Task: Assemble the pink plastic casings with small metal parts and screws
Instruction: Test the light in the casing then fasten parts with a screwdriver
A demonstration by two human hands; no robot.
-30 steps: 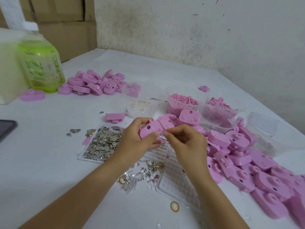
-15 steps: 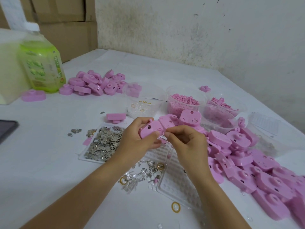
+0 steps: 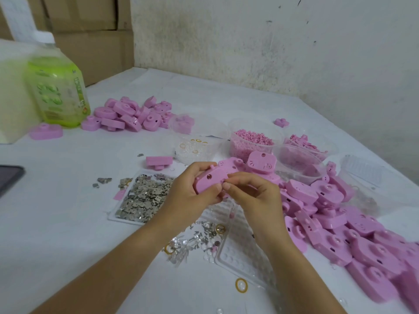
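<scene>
My left hand (image 3: 188, 191) grips a pink plastic casing (image 3: 213, 176) above the middle of the table, thumb on its near face. My right hand (image 3: 254, 193) has its fingertips pinched together at the casing's near edge; whatever small part it pinches is hidden. A clear tray of small metal parts (image 3: 142, 197) lies just left of my hands. Loose screws and clear bits (image 3: 197, 239) are scattered under my wrists. A large heap of pink casings (image 3: 340, 220) spreads to the right.
A second heap of pink casings (image 3: 131, 114) sits at the back left beside a green bottle (image 3: 56, 87). Clear tubs hold pink pellets (image 3: 251, 139) and rings (image 3: 195, 146). An empty clear blister tray (image 3: 240, 252) lies near my right forearm. A dark phone (image 3: 9, 177) is at the left edge.
Both hands stay on the casing, shifting only slightly; my right fingertips keep working at its near edge.
</scene>
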